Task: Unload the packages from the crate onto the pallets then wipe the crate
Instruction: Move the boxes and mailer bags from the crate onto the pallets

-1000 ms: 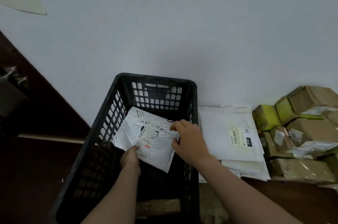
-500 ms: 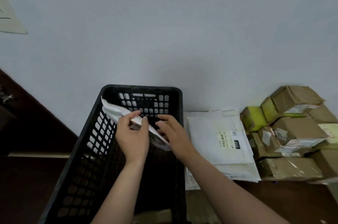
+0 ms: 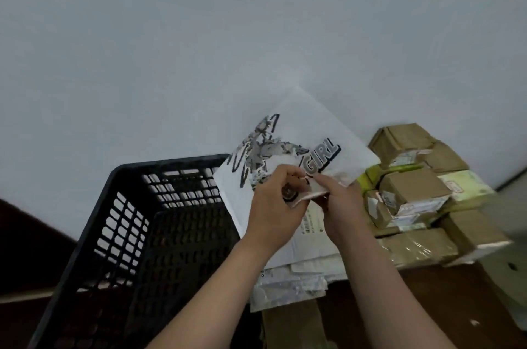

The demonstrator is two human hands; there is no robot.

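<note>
Pinching the near edge of a flat white plastic mailer bag (image 3: 313,132) printed with black artwork and the word GIRL, the left hand (image 3: 273,206) and right hand (image 3: 342,203) curl their fingers on it. The bag is raised above a stack of white mailers (image 3: 293,286), right of a black lattice plastic crate (image 3: 119,177) whose inside is too dark to read. Brown cardboard boxes (image 3: 413,186) are piled far right

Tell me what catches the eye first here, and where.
A white mailer bag printed GIRL is held up at centre by the left hand and right hand, above a stack of white mailers. A black lattice crate sits lower left; brown taped boxes pile up at right.
</note>
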